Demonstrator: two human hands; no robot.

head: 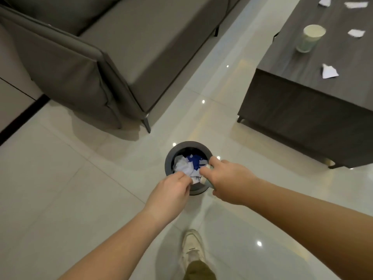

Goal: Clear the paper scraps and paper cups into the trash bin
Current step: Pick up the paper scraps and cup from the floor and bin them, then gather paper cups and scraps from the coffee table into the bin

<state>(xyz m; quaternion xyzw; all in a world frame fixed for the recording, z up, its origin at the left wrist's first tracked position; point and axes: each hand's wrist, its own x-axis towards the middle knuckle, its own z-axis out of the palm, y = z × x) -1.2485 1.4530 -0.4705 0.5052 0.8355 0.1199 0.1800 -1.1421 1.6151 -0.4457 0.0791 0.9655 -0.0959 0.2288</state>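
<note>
Hidden and cut-off parts above the trash bin

The right hand [228,179] covers most of a paper cup [205,178], and whether the curled left hand [171,190] holds anything cannot be told; both hide the near rim of the trash bin [171,156]. The paper scrap [356,4] at the coffee table's [302,110] far edge is blurred, and the sofa [84,47] runs off the top.
</note>
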